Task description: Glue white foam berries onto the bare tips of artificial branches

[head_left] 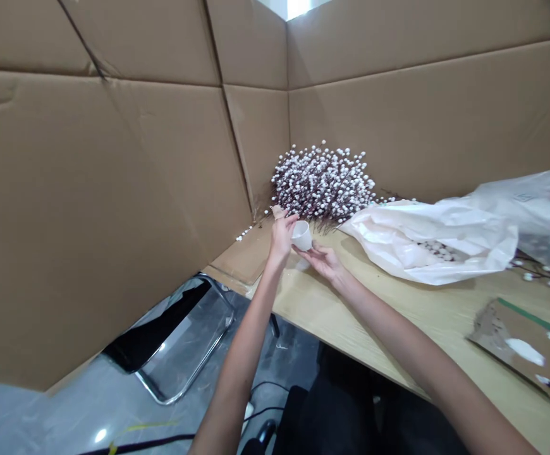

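Observation:
Above the table's left end, my right hand (323, 258) holds a small white cup (302, 236) from below and the right side, fingers under its base. Its mouth tilts toward the camera's left. My left hand (282, 235) is at the cup's left side, fingers bent, with a small beige piece (279, 212) at its fingertips. Just behind both hands lies a large bunch of stems with white berries (323, 183).
An open white plastic bag (384, 237) with white beads lies on the wooden table (374, 316). Clear plastic (540, 202) and berry stems lie farther right. A cardboard piece (535, 354) with white paste is nearer. Cardboard walls (421, 126) enclose the table; a metal-framed chair (184, 385) stands lower left.

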Demonstrator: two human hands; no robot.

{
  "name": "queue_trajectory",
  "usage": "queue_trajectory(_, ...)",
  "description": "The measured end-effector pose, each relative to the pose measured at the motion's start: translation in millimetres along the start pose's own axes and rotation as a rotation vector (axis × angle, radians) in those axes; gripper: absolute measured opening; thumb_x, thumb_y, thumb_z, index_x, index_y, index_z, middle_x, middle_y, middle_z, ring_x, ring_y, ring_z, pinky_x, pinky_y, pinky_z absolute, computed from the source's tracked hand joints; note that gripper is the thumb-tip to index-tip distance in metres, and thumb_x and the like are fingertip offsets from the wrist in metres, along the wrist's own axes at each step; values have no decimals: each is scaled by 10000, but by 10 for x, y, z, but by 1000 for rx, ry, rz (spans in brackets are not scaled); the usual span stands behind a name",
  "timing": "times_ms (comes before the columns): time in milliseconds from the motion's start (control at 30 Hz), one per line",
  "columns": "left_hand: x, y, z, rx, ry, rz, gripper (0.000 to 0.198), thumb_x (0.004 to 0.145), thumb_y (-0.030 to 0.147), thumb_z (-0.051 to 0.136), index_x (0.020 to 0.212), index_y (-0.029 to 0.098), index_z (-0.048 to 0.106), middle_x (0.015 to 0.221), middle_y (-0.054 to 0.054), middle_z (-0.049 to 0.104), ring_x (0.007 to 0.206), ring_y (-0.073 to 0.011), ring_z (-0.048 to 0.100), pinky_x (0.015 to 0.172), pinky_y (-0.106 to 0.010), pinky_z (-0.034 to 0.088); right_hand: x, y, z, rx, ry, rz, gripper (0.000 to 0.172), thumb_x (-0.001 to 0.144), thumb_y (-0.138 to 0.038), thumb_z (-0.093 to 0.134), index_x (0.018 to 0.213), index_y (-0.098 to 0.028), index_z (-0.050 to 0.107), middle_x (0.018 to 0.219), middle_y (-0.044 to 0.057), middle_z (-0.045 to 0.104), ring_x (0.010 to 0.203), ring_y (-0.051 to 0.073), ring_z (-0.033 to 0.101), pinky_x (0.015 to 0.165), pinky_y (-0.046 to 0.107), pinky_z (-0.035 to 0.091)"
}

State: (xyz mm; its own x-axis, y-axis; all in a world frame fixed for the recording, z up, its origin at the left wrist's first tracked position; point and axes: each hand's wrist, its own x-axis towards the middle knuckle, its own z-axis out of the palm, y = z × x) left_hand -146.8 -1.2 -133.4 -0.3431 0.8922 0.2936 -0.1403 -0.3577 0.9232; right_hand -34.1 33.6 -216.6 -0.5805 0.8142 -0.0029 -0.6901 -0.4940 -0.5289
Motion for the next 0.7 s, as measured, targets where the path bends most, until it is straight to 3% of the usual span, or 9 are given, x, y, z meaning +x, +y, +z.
queue_trajectory(67,-48,166,110,-107,-21,14,663,877,670,268,1123,133,569,1095,-170,676,1168,-247,589,1044,-379,415,-23,-94,-7,52,-25,-9,316,654,-28,469,905,-180,586,991,53,718,1006,194,662,950,412,526)
queue_trajectory(167,-150,393,160,-244,-61,143,623,886,647,293,1099,137,578,1109,-156,680,1169,-240,589,1070,-380,398,-80,-221,-6,136,-113,-18,339,641,-48,471,922,-189,597,1059,61,705,1046,197,645,981,400,500)
queue_trajectory(300,-250,509,-11,-159,-55,290,559,863,641,387,1104,188,611,1187,-115,660,1234,-227,539,1098,-368,366,-177,-311,-10,115,-226,-5,271,638,-96,507,878,-183,596,1066,88,702,1032,199,648,1020,374,457)
queue_trajectory(467,-195,321,-488,54,58,244,612,850,652,392,1157,159,586,1252,-149,616,1240,-235,531,1090,-374,369,-270,-341,-24,78,-230,56,328,681,-125,492,993,-159,588,1028,89,710,986,193,660,1016,384,452)
queue_trajectory(567,-101,99,-770,218,162,10,606,912,586,259,1148,121,567,1253,-184,603,1219,-215,549,1064,-347,392,-279,-338,-50,108,-165,80,320,661,-109,470,959,-149,579,1043,119,705,1000,216,656,983,385,479)
queue_trajectory(633,-63,-53,-905,335,144,-129,573,930,535,231,1118,120,578,1248,-190,604,1202,-220,561,1032,-356,422,-266,-327,-77,135,-96,110,337,654,-102,464,973,-133,569,1045,145,699,1007,230,651,955,389,499)
queue_trajectory(700,-56,-174,-991,395,115,-172,517,926,500,290,1086,112,592,1214,-197,624,1166,-237,585,992,-372,454,-250,-312,-106,152,-50,140,385,662,-104,459,1035,-114,553,1045,159,694,1008,236,646,933,408,511)
